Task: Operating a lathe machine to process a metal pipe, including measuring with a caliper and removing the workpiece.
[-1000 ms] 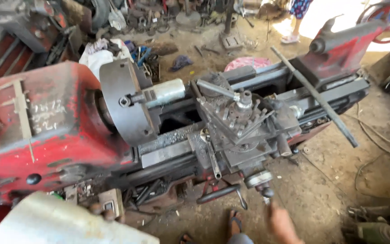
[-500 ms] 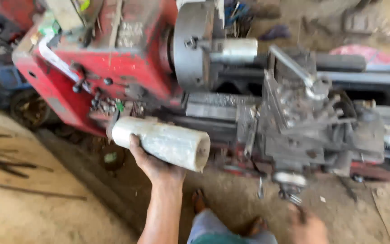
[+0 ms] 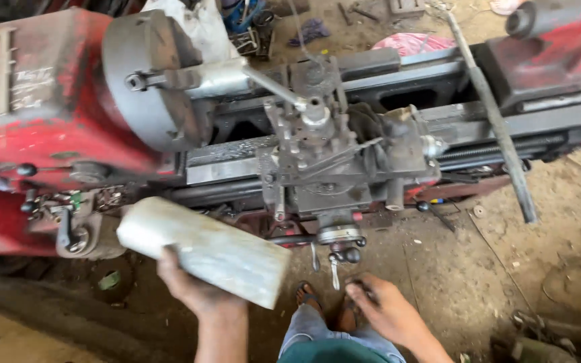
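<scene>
Pale metal cylinder [image 3: 204, 250] sits in left hand [image 3: 193, 289] grip; right hand [image 3: 384, 310] loosely open below lathe handwheel [image 3: 339, 236].

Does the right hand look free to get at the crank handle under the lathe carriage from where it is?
Probably yes. The right hand is empty and sits just below the crank handle, with only open air between them. The left hand holds the pale metal cylinder off to the side, out of the way.

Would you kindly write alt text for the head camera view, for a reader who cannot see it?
A person's left hand holds a pale metal cylinder in front of a red and grey lathe, whose chuck grips a shorter workpiece. The right hand hovers below the carriage handwheel, above a dirt floor.
</scene>
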